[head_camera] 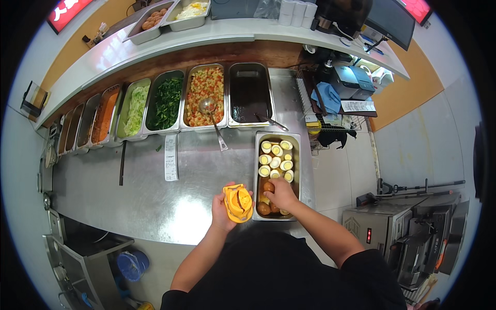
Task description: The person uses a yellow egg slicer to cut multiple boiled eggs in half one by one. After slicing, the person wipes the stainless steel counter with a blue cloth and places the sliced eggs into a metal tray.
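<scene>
My left hand [223, 211] holds a yellow egg slicer [238, 203] above the counter, just left of a steel pan [257, 174]. Inside that pan, my right hand [283, 195] has its fingers around a brown whole egg [268, 187]. Several egg halves [275, 162] lie in the far part of the pan, most with yolks facing up. More brown whole eggs [264, 208] sit at the near end, partly hidden by my right hand and forearm. Brown liquid shows around the eggs.
A row of steel food pans along the back holds diced vegetables [205, 91], chopped greens [167, 101] and shredded cabbage [136, 108]. A ladle [217, 133] sticks out over the steel counter [201, 166]. A paper receipt [171, 159] lies there. To the right stands a wire rack [341, 124].
</scene>
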`<state>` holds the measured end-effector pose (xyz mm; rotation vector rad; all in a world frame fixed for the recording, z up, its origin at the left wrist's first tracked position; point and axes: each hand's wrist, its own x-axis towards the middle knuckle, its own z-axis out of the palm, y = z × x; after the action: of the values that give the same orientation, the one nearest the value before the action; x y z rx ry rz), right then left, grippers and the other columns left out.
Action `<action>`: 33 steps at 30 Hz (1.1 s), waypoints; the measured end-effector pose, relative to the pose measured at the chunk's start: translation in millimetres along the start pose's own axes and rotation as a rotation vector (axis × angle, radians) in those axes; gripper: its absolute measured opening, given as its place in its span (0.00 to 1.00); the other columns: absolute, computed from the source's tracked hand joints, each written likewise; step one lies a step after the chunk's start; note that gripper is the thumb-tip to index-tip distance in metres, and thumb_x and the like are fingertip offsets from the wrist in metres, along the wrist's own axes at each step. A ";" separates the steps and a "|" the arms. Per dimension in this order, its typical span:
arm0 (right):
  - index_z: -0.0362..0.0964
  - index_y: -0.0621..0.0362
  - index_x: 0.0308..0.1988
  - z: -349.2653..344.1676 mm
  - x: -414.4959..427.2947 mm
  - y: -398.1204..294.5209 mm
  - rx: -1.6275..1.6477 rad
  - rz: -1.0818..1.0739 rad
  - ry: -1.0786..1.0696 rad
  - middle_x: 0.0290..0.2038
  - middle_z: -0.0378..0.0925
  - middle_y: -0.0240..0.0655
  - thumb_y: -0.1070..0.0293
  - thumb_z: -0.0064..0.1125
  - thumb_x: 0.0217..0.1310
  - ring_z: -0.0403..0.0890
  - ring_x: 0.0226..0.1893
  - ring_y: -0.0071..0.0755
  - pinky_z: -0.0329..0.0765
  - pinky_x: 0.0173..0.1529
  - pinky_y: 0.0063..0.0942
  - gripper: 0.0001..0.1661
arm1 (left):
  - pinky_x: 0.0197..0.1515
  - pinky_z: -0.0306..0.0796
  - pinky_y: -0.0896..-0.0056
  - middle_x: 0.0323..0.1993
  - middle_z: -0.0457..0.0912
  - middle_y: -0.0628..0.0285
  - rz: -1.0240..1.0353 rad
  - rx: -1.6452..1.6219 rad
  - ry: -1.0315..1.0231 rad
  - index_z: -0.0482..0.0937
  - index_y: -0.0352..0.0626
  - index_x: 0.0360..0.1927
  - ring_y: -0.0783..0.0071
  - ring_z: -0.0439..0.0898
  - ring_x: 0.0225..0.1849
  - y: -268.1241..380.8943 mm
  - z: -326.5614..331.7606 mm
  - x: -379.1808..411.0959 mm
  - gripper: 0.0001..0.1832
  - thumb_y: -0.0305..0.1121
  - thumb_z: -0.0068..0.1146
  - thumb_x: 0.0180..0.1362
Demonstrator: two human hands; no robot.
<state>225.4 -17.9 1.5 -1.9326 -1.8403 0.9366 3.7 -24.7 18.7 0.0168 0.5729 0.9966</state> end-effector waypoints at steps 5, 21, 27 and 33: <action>0.73 0.67 0.49 4.7 1.1 3.8 0.036 0.013 -0.016 0.43 0.75 0.54 0.63 0.69 0.51 0.76 0.46 0.56 0.73 0.53 0.41 0.28 | 0.55 0.70 0.35 0.58 0.72 0.47 -0.006 -0.005 0.002 0.68 0.51 0.57 0.45 0.75 0.56 0.7 -5.6 -1.9 0.23 0.44 0.34 0.61; 0.73 0.63 0.48 1.8 2.5 5.5 0.015 0.049 0.012 0.42 0.77 0.52 0.68 0.66 0.51 0.78 0.45 0.54 0.75 0.50 0.40 0.23 | 0.52 0.73 0.37 0.55 0.73 0.48 -0.023 -0.022 0.031 0.67 0.50 0.56 0.46 0.76 0.55 0.4 -6.7 -2.4 0.21 0.43 0.32 0.63; 0.71 0.63 0.46 -8.7 10.5 -0.5 -0.091 -0.222 0.242 0.38 0.75 0.49 0.73 0.62 0.51 0.75 0.45 0.54 0.73 0.50 0.43 0.20 | 0.56 0.69 0.34 0.58 0.72 0.47 -0.044 -0.055 0.002 0.66 0.50 0.59 0.43 0.74 0.57 1.0 -8.0 -4.8 0.24 0.40 0.34 0.59; 0.74 0.61 0.39 -34.5 -12.1 0.7 -0.242 -0.173 0.183 0.36 0.77 0.42 0.70 0.61 0.49 0.75 0.43 0.49 0.73 0.46 0.42 0.14 | 0.59 0.66 0.33 0.61 0.70 0.45 -0.082 -0.100 -0.034 0.65 0.51 0.62 0.41 0.71 0.60 4.6 -4.5 -10.9 0.28 0.37 0.34 0.55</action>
<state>248.5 -22.5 29.5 -1.8813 -2.0467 0.4851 -6.4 -31.9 21.0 -0.0781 0.4886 0.9428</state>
